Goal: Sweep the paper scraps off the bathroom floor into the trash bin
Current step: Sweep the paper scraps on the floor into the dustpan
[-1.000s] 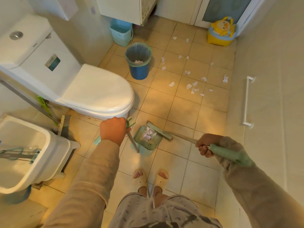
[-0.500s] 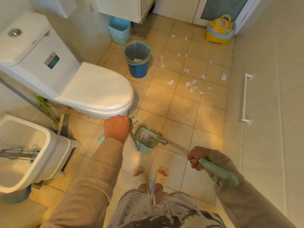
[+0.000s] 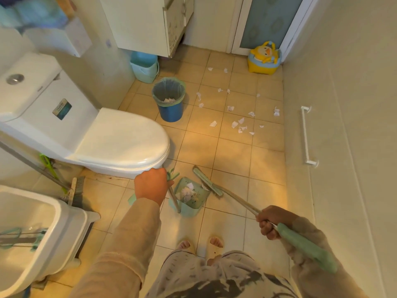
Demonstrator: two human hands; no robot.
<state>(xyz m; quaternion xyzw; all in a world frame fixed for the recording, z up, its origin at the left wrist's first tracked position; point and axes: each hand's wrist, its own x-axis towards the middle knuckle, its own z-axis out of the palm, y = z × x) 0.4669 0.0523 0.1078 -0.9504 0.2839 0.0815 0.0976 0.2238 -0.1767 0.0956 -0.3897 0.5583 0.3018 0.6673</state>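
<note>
My left hand [image 3: 151,186] grips the handle top of a light green dustpan [image 3: 189,197] standing on the floor beside the toilet, with white paper scraps inside. My right hand [image 3: 271,224] holds the green broom handle [image 3: 305,247]; the broom head [image 3: 206,180] rests on the tiles at the dustpan's right edge. Several white paper scraps [image 3: 235,124] lie scattered on the tiles farther ahead. The blue trash bin [image 3: 169,100], lined with a green bag, stands ahead left and holds some paper.
A white toilet [image 3: 120,136] is on the left and a white basin [image 3: 25,229] at the lower left, with a brush [image 3: 76,191] between them. A light blue bucket [image 3: 145,66] and a yellow duck potty [image 3: 265,58] stand at the back. A towel rail [image 3: 306,136] hangs on the right wall.
The broom head has swung away from over the dustpan to its right side. My right hand has moved slightly right. The view has tilted up, showing more of the far wall.
</note>
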